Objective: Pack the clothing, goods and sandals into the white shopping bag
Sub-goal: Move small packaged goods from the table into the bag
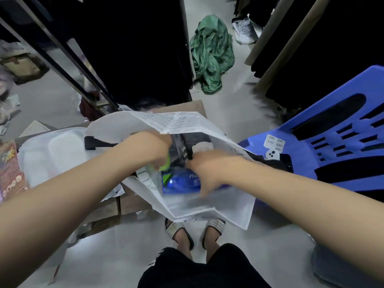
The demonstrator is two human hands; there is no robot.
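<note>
Left hand [150,149] grips green item [165,166] inside white bag [218,208]; right hand [204,173] blurred, grasp unclear

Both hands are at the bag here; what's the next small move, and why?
Probably lower the green item beside the blue pack: the left hand holds it at the bag mouth, while the right hand is down on the pack.

Pale glossy floor [239,113] beyond the grip, blue plastic chair [369,86] right of it, metal rack rails [62,53] beyond-left, cardboard box [133,202] below-left.
</note>
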